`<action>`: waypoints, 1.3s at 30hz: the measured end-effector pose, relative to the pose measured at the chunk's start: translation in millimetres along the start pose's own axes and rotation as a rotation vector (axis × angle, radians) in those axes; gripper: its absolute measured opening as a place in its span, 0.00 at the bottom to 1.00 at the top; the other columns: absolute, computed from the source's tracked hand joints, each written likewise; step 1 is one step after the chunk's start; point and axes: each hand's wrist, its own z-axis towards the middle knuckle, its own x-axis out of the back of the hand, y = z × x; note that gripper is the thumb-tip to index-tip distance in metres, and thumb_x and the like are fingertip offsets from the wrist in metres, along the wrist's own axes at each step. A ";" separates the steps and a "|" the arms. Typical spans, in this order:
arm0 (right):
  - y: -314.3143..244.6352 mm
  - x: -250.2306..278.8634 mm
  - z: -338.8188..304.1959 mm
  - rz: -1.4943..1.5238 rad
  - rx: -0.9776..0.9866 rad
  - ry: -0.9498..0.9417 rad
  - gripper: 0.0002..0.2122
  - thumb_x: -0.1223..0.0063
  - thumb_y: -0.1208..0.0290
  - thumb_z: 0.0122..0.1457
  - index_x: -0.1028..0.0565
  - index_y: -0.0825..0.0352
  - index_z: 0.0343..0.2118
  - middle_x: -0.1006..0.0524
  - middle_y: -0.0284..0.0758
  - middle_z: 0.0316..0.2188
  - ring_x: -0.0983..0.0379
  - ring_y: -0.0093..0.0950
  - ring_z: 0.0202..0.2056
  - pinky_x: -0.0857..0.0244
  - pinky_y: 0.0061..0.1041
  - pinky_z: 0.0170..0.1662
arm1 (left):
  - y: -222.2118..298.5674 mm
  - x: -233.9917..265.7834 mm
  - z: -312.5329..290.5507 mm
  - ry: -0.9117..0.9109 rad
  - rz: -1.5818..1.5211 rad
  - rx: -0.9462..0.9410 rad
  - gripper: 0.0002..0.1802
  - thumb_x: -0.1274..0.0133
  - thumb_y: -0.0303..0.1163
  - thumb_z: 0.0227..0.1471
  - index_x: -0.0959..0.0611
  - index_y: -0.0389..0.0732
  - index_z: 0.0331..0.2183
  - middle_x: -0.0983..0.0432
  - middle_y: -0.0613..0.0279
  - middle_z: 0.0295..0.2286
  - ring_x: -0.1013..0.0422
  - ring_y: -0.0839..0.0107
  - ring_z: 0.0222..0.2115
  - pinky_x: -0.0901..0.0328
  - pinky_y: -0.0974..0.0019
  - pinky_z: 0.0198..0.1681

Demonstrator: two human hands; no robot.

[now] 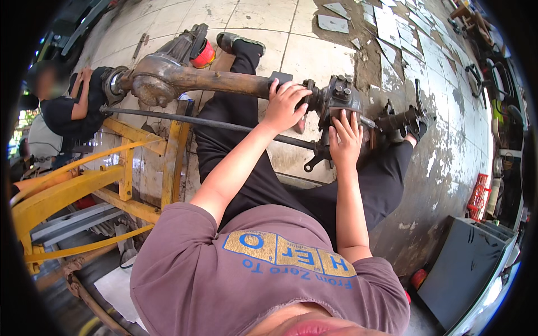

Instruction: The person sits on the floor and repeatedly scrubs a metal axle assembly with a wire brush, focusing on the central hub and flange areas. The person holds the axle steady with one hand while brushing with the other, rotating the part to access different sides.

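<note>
Left hand [284,109], right hand [346,143] touching axle [227,83] beneath

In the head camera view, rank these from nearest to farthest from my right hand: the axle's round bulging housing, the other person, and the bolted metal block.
1. Bolted metal block: right at the right hand's fingers.
2. Round bulging housing: farther left along the axle, beyond the left hand.
3. Other person: at the far left, past the housing.

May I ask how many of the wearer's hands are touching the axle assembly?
2: the left hand lies over the end of the tube, and the right hand rests on the knuckle. Neither is hidden.
</note>
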 end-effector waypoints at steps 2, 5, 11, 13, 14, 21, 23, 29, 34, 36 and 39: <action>8.3 -0.9 13.2 0.004 0.018 0.008 0.13 0.36 0.63 0.72 0.11 0.57 0.55 0.19 0.32 0.69 0.34 0.43 0.77 0.45 0.65 0.75 | -2.2 0.4 3.4 0.009 0.006 0.002 0.23 0.36 0.42 0.63 0.14 0.56 0.59 0.19 0.69 0.58 0.32 0.62 0.69 0.60 0.30 0.79; 4.7 -2.0 14.0 0.025 -0.002 0.014 0.13 0.35 0.64 0.72 0.11 0.56 0.55 0.19 0.32 0.69 0.34 0.43 0.77 0.45 0.64 0.75 | -1.9 -0.3 1.1 0.008 -0.002 0.007 0.23 0.36 0.41 0.63 0.14 0.56 0.59 0.19 0.69 0.57 0.32 0.62 0.69 0.59 0.30 0.79; 8.8 -2.6 15.5 -0.013 0.021 0.014 0.13 0.35 0.63 0.71 0.11 0.57 0.56 0.19 0.33 0.70 0.33 0.45 0.76 0.45 0.63 0.75 | -3.0 -0.5 2.0 0.024 -0.014 -0.005 0.23 0.36 0.42 0.63 0.14 0.56 0.59 0.19 0.69 0.58 0.32 0.62 0.68 0.60 0.32 0.79; 5.3 -6.6 14.5 0.009 -0.006 0.032 0.13 0.35 0.63 0.71 0.11 0.57 0.55 0.19 0.32 0.69 0.32 0.45 0.76 0.44 0.63 0.75 | -3.5 -0.9 1.7 0.014 -0.019 0.003 0.23 0.36 0.42 0.64 0.13 0.55 0.59 0.19 0.69 0.58 0.31 0.62 0.68 0.60 0.31 0.79; 1.1 -6.4 6.9 -0.007 -0.008 0.034 0.13 0.35 0.63 0.71 0.11 0.57 0.55 0.18 0.32 0.68 0.32 0.45 0.76 0.44 0.63 0.75 | -1.4 -1.8 0.0 0.009 -0.023 0.004 0.23 0.36 0.42 0.64 0.14 0.55 0.59 0.19 0.69 0.57 0.31 0.62 0.68 0.60 0.31 0.79; 4.9 -4.2 3.6 -0.070 0.027 0.014 0.13 0.34 0.64 0.70 0.11 0.57 0.55 0.19 0.33 0.69 0.32 0.46 0.76 0.43 0.64 0.74 | -4.4 -0.6 0.8 0.005 -0.025 0.002 0.24 0.36 0.42 0.63 0.14 0.56 0.60 0.19 0.69 0.57 0.31 0.62 0.68 0.60 0.31 0.79; -2.6 -3.3 0.3 -0.046 0.010 0.027 0.13 0.35 0.65 0.70 0.11 0.57 0.54 0.18 0.33 0.68 0.32 0.46 0.75 0.42 0.65 0.74 | -4.4 -0.4 1.7 -0.003 -0.029 0.001 0.24 0.36 0.42 0.63 0.14 0.56 0.60 0.18 0.69 0.57 0.32 0.62 0.68 0.59 0.31 0.79; 5.1 -3.6 13.0 -0.020 0.008 0.042 0.13 0.34 0.66 0.70 0.11 0.57 0.55 0.19 0.33 0.69 0.32 0.46 0.76 0.43 0.62 0.75 | -1.3 1.5 1.3 0.007 -0.040 -0.002 0.23 0.36 0.41 0.63 0.14 0.57 0.59 0.19 0.69 0.57 0.31 0.62 0.68 0.59 0.32 0.79; 6.8 -4.4 8.3 -0.005 0.009 0.051 0.13 0.37 0.67 0.72 0.12 0.58 0.56 0.18 0.33 0.69 0.32 0.45 0.75 0.43 0.60 0.75 | -2.6 0.6 2.4 0.005 -0.046 -0.006 0.23 0.36 0.42 0.63 0.14 0.55 0.59 0.19 0.67 0.57 0.31 0.62 0.68 0.58 0.30 0.79; 4.0 -3.5 15.4 0.021 0.009 0.066 0.13 0.36 0.67 0.72 0.12 0.58 0.56 0.18 0.34 0.68 0.32 0.45 0.76 0.43 0.59 0.75 | -1.2 1.0 -3.8 0.002 -0.040 0.004 0.23 0.36 0.41 0.63 0.14 0.55 0.59 0.19 0.68 0.57 0.31 0.62 0.68 0.58 0.30 0.79; 5.2 -4.4 -8.3 -0.076 0.018 0.042 0.13 0.36 0.67 0.71 0.12 0.57 0.56 0.18 0.34 0.68 0.32 0.45 0.75 0.43 0.58 0.75 | -0.7 2.2 1.9 -0.020 -0.052 0.004 0.23 0.37 0.41 0.63 0.14 0.56 0.59 0.19 0.69 0.57 0.30 0.61 0.68 0.58 0.30 0.79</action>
